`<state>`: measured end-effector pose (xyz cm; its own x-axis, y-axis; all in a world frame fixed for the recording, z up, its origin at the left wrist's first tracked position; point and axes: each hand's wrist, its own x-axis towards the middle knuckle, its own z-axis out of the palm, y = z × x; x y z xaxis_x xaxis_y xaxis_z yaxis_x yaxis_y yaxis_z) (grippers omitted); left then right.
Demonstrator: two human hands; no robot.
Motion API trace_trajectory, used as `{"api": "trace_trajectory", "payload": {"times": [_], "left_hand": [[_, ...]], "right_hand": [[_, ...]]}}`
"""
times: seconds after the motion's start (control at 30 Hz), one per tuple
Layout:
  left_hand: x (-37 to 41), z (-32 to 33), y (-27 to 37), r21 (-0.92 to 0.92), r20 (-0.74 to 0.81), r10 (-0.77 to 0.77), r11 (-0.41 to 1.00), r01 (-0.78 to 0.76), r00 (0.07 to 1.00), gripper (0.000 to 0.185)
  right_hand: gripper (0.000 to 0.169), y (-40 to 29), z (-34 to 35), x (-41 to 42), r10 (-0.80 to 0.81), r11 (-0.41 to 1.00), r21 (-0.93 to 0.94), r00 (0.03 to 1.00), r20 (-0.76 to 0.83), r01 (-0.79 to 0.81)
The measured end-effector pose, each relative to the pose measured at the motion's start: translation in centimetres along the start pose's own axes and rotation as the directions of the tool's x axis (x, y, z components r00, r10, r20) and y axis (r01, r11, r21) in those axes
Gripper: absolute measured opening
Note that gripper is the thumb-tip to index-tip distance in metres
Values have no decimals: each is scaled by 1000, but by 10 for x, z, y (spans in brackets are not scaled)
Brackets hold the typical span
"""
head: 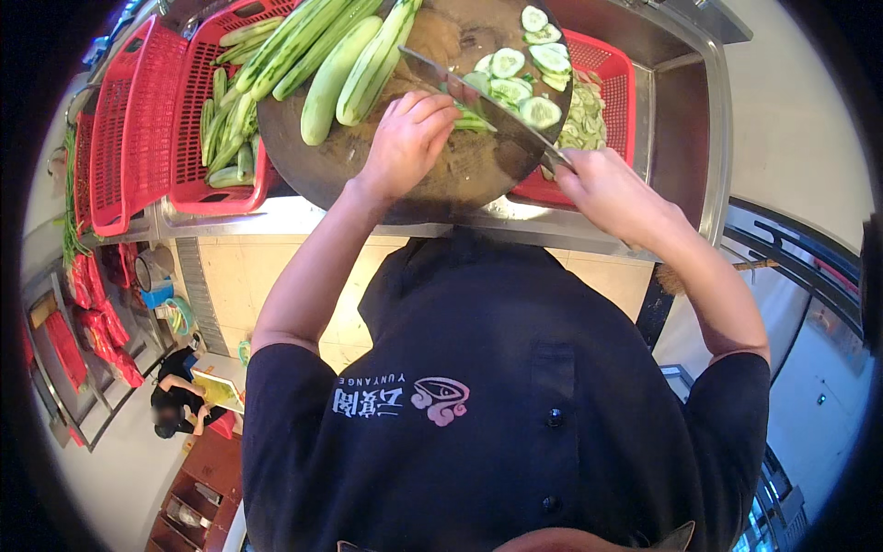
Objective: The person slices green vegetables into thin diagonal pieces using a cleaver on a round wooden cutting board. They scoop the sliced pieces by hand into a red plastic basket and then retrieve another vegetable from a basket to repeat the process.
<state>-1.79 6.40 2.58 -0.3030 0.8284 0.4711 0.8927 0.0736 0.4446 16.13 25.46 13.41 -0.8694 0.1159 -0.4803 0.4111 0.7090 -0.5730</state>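
My right hand (607,186) grips the handle of a cleaver (483,103), whose broad blade slants up to the left across a round wooden chopping board (428,179). My left hand (414,134) is beside the blade, fingers curled over a green cucumber piece (472,121) that they mostly hide. Right of the blade lie several pale cucumber slices (508,63), some overlapping. Whole peeled-in-stripes cucumbers (341,79) rest side by side on the board's left part, their far ends running out of the picture.
At the left, a red plastic basket (181,138) holds more cucumbers (231,131). Another red basket (619,103), partly under the board, contains cut slices (585,114). A steel sink rim (717,131) borders the work area. A seated person (183,397) is in the background at lower left.
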Motion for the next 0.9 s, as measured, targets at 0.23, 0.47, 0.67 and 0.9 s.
{"api": "trace_trajectory", "payload": {"times": [0.23,0.47,0.67,0.9], "left_hand": [[-4,2,-2,-33,-2,3,999,-3,1000,17],[-4,2,-3,-67,-16,6,998,-7,1000,16],[-5,-2,-11,-49,-47,-2,999,-1,999,16],[-3,-1,-7,-88,-33,6,996,-9,999,15]], "right_hand": [[26,11,32,25,63,998,-7,998,24,-63],[26,10,34,19,75,997,18,997,13,-76],[30,-1,9,4,-23,1000,0,1000,-9,23],[29,20,52,35,63,998,6,998,-8,-63]]}}
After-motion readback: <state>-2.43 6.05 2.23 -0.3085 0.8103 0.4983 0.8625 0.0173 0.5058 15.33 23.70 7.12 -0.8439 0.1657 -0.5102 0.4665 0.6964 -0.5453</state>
